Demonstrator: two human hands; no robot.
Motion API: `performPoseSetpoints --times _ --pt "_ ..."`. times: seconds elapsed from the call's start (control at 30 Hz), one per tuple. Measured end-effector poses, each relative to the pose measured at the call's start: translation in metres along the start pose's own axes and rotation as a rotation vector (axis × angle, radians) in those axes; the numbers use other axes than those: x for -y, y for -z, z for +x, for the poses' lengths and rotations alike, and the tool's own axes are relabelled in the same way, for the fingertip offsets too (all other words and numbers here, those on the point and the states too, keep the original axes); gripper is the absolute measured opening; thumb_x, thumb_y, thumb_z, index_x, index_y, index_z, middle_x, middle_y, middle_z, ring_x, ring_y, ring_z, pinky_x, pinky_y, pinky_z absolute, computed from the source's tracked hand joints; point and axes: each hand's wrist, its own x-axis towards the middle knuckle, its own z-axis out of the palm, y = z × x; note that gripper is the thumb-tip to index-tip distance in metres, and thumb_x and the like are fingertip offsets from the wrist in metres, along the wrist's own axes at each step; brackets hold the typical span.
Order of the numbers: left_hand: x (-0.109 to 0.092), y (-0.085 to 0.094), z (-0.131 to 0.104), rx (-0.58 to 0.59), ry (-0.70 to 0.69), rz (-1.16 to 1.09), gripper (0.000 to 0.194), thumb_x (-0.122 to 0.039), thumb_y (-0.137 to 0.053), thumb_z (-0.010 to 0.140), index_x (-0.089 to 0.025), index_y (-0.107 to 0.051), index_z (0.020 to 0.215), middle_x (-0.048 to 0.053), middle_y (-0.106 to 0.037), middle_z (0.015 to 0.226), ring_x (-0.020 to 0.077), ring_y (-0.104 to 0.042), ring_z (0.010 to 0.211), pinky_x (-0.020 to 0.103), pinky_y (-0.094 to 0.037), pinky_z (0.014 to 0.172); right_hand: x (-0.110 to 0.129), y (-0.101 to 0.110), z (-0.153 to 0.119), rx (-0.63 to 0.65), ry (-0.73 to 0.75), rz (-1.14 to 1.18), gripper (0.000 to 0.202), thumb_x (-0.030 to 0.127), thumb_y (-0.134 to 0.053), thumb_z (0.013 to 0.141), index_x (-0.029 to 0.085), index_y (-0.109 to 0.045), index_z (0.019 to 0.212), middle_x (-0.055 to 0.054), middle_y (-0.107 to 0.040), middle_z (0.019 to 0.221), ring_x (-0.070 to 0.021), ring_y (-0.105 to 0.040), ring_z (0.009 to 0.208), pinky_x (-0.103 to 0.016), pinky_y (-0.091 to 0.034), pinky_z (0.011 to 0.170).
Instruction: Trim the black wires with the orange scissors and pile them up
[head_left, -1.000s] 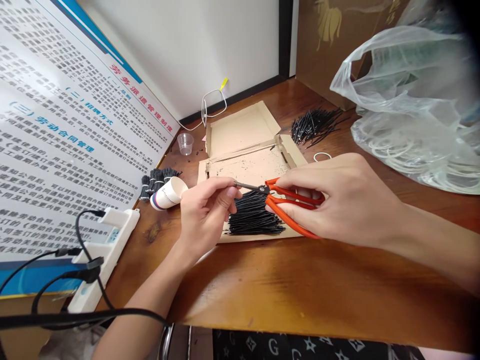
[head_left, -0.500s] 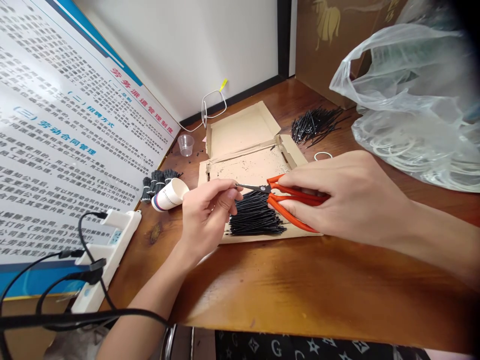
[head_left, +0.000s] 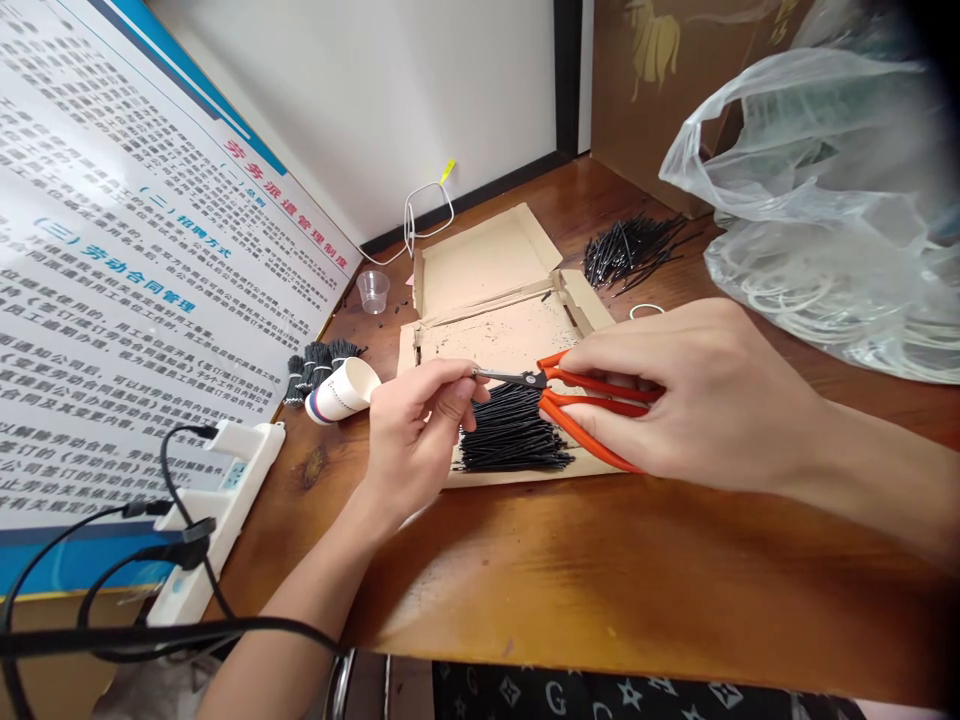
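**While My Right Hand (head_left: 697, 395) Grips Scissors (head_left: 555, 403), My Left Hand (head_left: 420, 425) Pinches at Their Tips**

Where the tabletop (head_left: 600, 570) ends nearest me, a dark patterned cloth (head_left: 630, 692) shows below the edge, on the near side of the opened cardboard box (head_left: 487, 335). Left of the box and close to me, a black cable (head_left: 225, 632) runs across, with a white power strip (head_left: 244, 495) just beyond it.

My hands are above the near part of the box. My right hand is clamped on the scissors' orange handles, their dark blades pointing left. My left thumb and forefinger are together at the blade tips; anything between them is too small for me to make out. In the box's near end, beneath the blades, lies a dense pile of black strands (head_left: 514, 435).

Left of the box, a paper cup (head_left: 337, 392) lies on its side in front of tied black bundles (head_left: 319, 362). A white ring (head_left: 646, 310) sits to the box's right, near a clear plastic bag (head_left: 825, 200) holding pale loops. A loose heap of black strands (head_left: 630, 252) lies at the box's far right, and a clear cup (head_left: 373, 292) stands at its far left. Behind the box, a white cord (head_left: 409, 225) lies coiled.
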Motion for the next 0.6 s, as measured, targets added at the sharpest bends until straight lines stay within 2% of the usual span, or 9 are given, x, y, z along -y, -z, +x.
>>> performPoseSetpoints --times 0.3,0.43,0.6 --pt "0.0001 0.0018 0.0011 0.034 0.030 -0.017 0.012 -0.026 -0.057 0.100 -0.020 -0.067 0.096 0.001 -0.068 0.080 0.0078 -0.056 0.056 0.022 -0.047 0.051 -0.0010 0.0004 0.0000 0.000 -0.013 -0.001 0.021 0.027 -0.060 0.080 0.023 -0.060 0.059 -0.002 -0.060 0.053 -0.0147 -0.043 0.045 -0.034 -0.027 0.052" --pt "-0.0017 0.0014 0.0023 -0.010 0.053 0.042 0.015 -0.033 -0.065 0.095 -0.019 -0.068 0.092 0.003 -0.071 0.080 0.0105 -0.060 0.059 0.022 -0.047 0.049 0.0005 0.0003 0.0002 0.005 -0.023 0.018 0.019 0.027 -0.061 0.080 0.023 -0.061 0.061 -0.001 -0.058 0.051 -0.0141 -0.040 0.044 -0.034 -0.027 0.052" --pt "-0.0015 0.0008 0.0022 -0.031 0.046 0.062 0.017 -0.034 -0.064 0.095 -0.019 -0.069 0.089 0.004 -0.072 0.078 0.0121 -0.062 0.061 0.023 -0.047 0.049 0.0009 0.0006 0.0005 -0.008 -0.040 0.019 0.023 0.029 -0.061 0.081 0.022 -0.062 0.059 -0.003 -0.059 0.053 -0.0135 -0.041 0.043 -0.034 -0.025 0.051"
